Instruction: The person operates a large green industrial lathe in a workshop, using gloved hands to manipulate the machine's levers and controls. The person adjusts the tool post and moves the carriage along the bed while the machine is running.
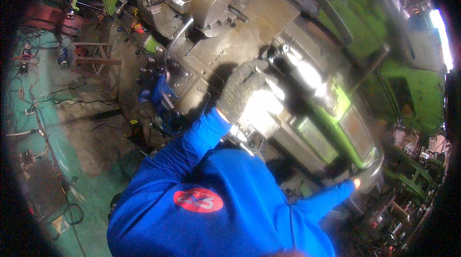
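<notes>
My left hand (238,90), in a dark grey knit glove, reaches over the lathe's metal carriage (206,55). Its fingers look curled by a small light-coloured part, and what they hold is washed out by glare. Just beyond the fingertips is the shiny spindle (305,72) of the green tailstock (331,117). My right arm stretches out to the far end of the tailstock, where my gloved right hand (369,176) appears closed on the curved metal rim of a handwheel (380,163). Its fingers are partly blurred.
A large lathe chuck (165,5) grips a round metal workpiece (211,2) at the top. A bent coolant hose (177,38) rises beside the carriage, near a blue fitting (161,89). Cables (41,122) trail over the green floor at left. Green machine covers (384,21) stand at right.
</notes>
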Tool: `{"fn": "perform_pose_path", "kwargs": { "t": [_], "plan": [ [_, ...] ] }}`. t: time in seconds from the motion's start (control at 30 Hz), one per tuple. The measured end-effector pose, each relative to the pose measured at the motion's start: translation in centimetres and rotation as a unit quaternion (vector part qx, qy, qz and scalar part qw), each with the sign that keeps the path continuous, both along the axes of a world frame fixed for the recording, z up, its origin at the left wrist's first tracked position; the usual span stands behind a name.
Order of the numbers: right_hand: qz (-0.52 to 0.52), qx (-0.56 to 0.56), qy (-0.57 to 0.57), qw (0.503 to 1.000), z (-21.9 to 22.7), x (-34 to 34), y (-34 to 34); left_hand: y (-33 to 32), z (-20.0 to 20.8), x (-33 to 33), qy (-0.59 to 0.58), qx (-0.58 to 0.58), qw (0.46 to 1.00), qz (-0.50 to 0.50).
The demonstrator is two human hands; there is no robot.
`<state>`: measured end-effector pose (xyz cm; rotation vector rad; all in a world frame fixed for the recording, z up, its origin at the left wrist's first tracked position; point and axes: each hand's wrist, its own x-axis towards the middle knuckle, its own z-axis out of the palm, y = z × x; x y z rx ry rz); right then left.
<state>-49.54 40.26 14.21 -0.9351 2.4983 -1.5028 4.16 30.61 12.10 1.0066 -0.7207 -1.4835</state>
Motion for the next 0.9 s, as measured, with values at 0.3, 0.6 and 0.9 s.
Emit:
{"fn": "perform_pose_path", "kwargs": {
  "t": [0.3,0.6,0.9],
  "plan": [
    [0.045,0.069,-0.009,0.997,-1.1,-3.5,1.5,-0.4,-2.2,0.4,-0.077,-0.029,0.997,0.003],
    [-0.033,0.086,-0.065,0.994,0.9,0.6,-0.1,-0.3,-1.1,0.2,-0.032,-0.011,0.999,0.017],
    [-0.043,0.119,-0.061,0.99,0.1,-1.5,0.4,-0.4,-1.6,0.3,-0.077,-0.006,0.997,0.03]
  ]
}}
